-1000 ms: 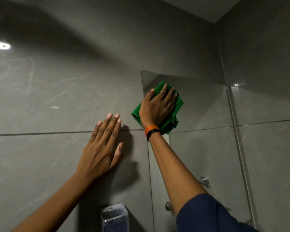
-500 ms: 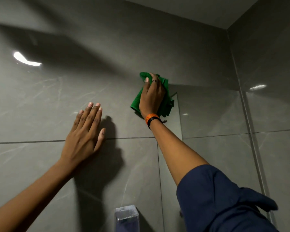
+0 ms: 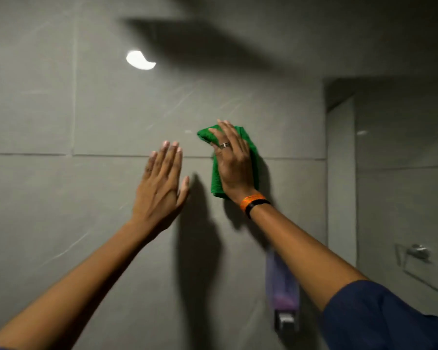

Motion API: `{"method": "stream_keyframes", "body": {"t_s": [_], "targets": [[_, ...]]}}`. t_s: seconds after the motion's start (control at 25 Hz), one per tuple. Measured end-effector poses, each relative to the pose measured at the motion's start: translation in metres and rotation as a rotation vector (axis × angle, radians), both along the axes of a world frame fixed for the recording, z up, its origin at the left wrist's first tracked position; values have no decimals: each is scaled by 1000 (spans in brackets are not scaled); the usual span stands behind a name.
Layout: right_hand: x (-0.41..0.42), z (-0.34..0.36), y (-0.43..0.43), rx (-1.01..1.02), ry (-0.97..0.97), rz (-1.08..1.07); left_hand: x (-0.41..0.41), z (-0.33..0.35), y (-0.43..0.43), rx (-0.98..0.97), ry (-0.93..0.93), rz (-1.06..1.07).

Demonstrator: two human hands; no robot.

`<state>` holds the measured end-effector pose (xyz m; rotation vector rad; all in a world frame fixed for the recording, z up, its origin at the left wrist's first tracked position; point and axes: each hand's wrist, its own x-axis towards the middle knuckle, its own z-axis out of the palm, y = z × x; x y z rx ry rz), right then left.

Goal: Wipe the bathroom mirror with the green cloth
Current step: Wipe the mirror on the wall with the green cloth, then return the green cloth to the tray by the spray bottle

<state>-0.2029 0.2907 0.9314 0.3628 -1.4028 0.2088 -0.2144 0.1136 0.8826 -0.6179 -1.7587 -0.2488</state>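
My right hand [image 3: 234, 168] presses the folded green cloth [image 3: 216, 181] flat against the grey tiled wall, fingers pointing up. It wears a ring, and an orange and black band sits on the wrist. The mirror [image 3: 390, 173] hangs to the right; its left edge is about a hand's width from the cloth, which does not touch it. My left hand [image 3: 162, 188] lies flat on the wall just left of the cloth, holding nothing.
A purple soap dispenser [image 3: 282, 291] is fixed to the wall below my right forearm. A chrome holder [image 3: 415, 253] shows in the mirror at lower right. A lamp's glare [image 3: 139, 60] sits high on the tiles.
My right hand has slid the cloth left off the mirror's upper left corner onto the wall tile. The view has swung left, and both hands now sit close together.
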Motion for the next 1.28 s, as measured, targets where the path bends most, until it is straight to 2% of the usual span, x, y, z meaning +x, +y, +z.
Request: {"method": "stream_keyframes", "body": {"t_s": [0.12, 0.32, 0.56, 0.64, 0.8, 0.96, 1.04, 1.12, 1.2, 1.28], "targets": [[0, -96, -28, -23, -152, -16, 1, -85, -21, -36, -176, -25], [26, -320, -52, -117, -577, 9, 18, -277, -44, -41, -557, -124], [113, -617, -81, -349, -1295, 14, 101, -545, -58, -67, -1035, -204], [135, -701, -85, -309, -1460, -11, 129, -629, -66, -84, -1151, -193], [168, -826, -99, -317, -1643, -5, 170, -766, -86, -123, -1394, -109], [213, -958, -114, -35, -1999, -130, 193, -887, -93, -252, -1552, -68], [235, -999, -115, 47, -2059, -187, 209, -931, -91, -330, -1650, -45], [247, -1017, -118, 76, -1978, -230, 225, -957, -90, -402, -1677, 11], [238, -1012, -114, 120, -2029, -257, 222, -959, -88, -412, -1685, 21], [220, -979, -113, 115, -2066, -276, 206, -928, -84, -360, -1686, 8]]}}
